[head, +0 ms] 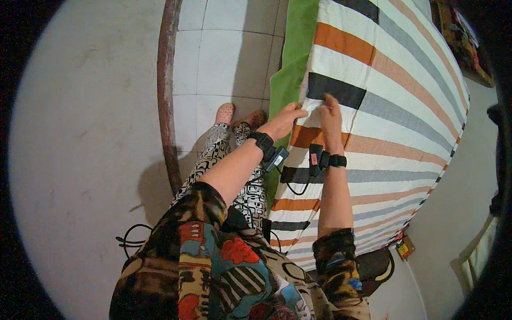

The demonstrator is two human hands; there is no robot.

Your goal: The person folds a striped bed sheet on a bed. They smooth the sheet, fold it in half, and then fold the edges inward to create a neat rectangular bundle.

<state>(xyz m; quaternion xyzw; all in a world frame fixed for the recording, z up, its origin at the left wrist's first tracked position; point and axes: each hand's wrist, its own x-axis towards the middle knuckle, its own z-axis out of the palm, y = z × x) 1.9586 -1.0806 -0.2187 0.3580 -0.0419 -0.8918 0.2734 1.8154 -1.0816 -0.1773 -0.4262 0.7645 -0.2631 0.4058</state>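
A striped cloth (394,128) in white, orange, black and grey spreads over a bed-like surface on my right. Its near edge is a folded-over band, more strongly coloured than the rest. My left hand (283,121) pinches this edge between thumb and fingers, just below a black stripe. Close by on the right, my right hand (331,118) is over the folded band, its fingers bent and slightly blurred; whether they grip the cloth is unclear. Beneath the striped cloth, a green cloth (298,48) shows along the bedside.
Pale floor tiles (218,60) run between the bed and a wall (92,120) with a brown base strip (166,80). Both wrists carry strapped devices with black cables (298,193). A dark bag-like object (376,266) and a small red-yellow box (405,248) sit past the bed's lower end.
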